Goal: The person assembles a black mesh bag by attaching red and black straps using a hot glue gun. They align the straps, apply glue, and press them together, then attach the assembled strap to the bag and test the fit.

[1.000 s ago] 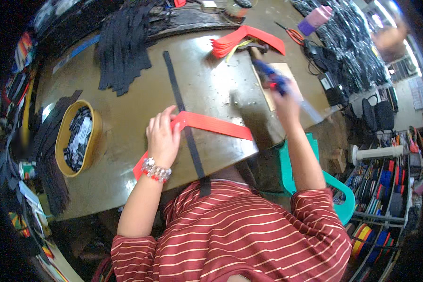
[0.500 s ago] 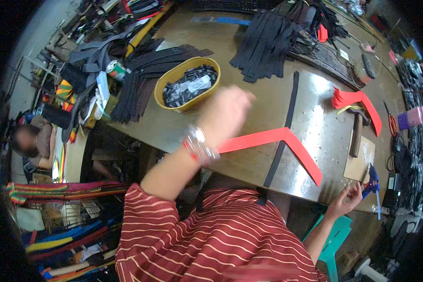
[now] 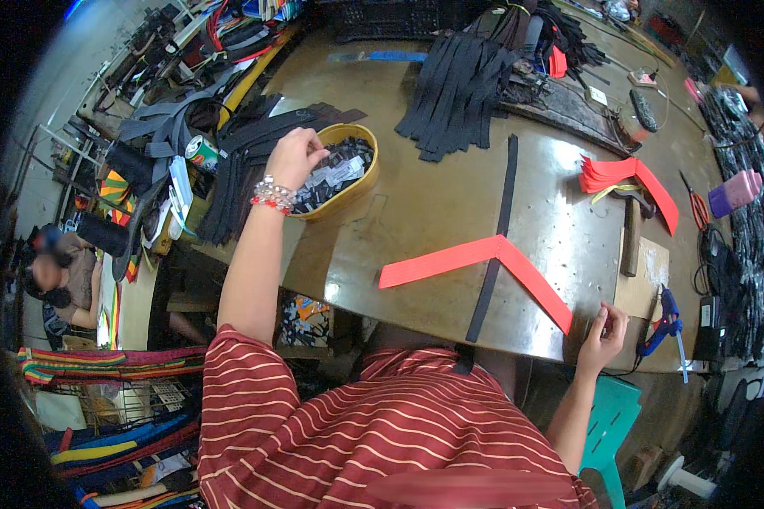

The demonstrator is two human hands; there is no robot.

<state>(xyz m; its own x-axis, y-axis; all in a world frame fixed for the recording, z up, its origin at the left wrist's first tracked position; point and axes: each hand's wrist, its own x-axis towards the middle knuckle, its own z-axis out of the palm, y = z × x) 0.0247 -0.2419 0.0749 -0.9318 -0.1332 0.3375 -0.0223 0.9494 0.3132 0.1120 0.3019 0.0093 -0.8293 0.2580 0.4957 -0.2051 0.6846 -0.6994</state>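
Over the left rim of an oval yellow tub (image 3: 348, 202) is my left hand (image 3: 294, 158), its fingers bent and pressed together. Anything between its fingertips is hidden. Small black and clear pieces (image 3: 339, 174) fill the tub. My right hand (image 3: 604, 335) hovers at the table's front edge, fingers loosely curled and apart, with nothing seen in them. Beside it lies a blue glue gun (image 3: 664, 322) with a pale stick in it. Between my hands, a red-orange strap (image 3: 441, 264), bent into a wide peak, lies across a narrow black strip (image 3: 508, 182).
A bundle of red straps (image 3: 611, 176) lies by a hammer (image 3: 631, 237) and a piece of cardboard (image 3: 645, 280). Black straps (image 3: 454, 93) are heaped at the back. Red-handled pliers (image 3: 698, 208) lie at the right. At far left a person (image 3: 76, 271) sits.
My left hand has moved left, from in front of the tub to its left rim. My right hand has drawn left, away from the glue gun. The view has shifted slightly.
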